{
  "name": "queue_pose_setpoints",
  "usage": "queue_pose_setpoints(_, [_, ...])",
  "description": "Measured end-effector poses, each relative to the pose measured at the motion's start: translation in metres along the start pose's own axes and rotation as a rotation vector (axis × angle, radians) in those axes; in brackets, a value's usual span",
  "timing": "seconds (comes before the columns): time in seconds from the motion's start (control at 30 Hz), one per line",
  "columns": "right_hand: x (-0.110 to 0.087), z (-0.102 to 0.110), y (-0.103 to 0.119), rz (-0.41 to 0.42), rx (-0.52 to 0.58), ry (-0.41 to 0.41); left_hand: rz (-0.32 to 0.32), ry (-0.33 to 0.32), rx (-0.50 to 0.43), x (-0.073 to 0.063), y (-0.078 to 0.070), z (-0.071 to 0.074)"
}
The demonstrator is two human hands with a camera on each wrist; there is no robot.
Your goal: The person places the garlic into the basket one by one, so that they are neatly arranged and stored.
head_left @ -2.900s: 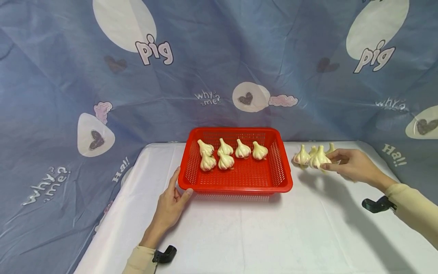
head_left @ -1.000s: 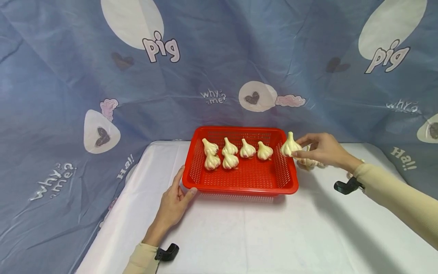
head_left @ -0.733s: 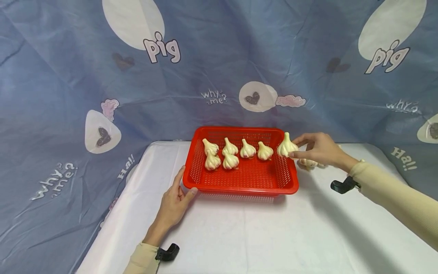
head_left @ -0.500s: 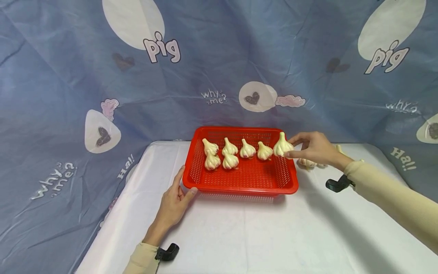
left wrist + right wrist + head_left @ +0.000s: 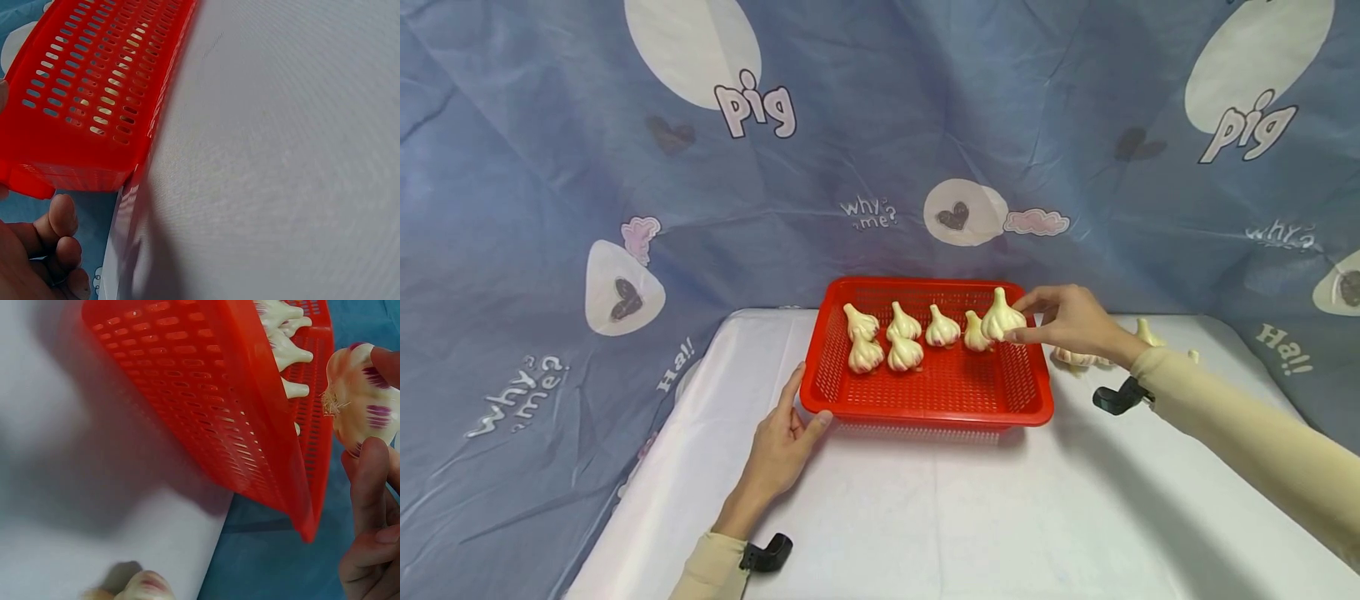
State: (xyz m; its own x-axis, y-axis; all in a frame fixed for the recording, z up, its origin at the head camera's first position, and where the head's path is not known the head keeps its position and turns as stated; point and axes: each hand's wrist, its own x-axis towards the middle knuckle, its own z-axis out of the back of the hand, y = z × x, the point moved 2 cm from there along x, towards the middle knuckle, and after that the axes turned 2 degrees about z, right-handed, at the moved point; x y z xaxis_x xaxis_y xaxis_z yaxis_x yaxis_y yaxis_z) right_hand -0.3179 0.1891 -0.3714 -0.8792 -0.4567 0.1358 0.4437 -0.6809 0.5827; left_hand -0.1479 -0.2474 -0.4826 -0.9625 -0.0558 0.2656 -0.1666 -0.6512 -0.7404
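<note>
A red perforated basket [image 5: 917, 418] stands at the table's far side, holding several garlic bulbs [image 5: 865, 357]. My left hand [image 5: 782, 446] holds the front-left corner of the basket, index finger along the left side and thumb at the front rim. In the left wrist view its other fingers [image 5: 65, 250] curl loosely beneath the rim. Over the right part of the basket, my right hand [image 5: 1067, 321] pinches another garlic bulb [image 5: 1002, 318], stem up. The right wrist view shows the underside of that bulb [image 5: 362, 394], roots and purple streaks visible, between thumb and fingers.
More garlic bulbs [image 5: 1148, 332] lie on the white tablecloth [image 5: 895, 517] right of the basket, partly behind the right hand and forearm. A blue printed curtain [image 5: 820, 150] hangs directly behind the table. Each wrist wears a black camera mount [image 5: 767, 552].
My right hand has carried a garlic bulb left from the group on the table to above the basket's right part. My left hand stays at the basket's corner.
</note>
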Motion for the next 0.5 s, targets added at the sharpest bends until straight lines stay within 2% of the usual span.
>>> queue_pose_setpoints(0.5, [0.016, -0.019, 0.006, -0.011, 0.043, 0.022, -0.013, -0.01, -0.006, 0.0, 0.001, -0.001])
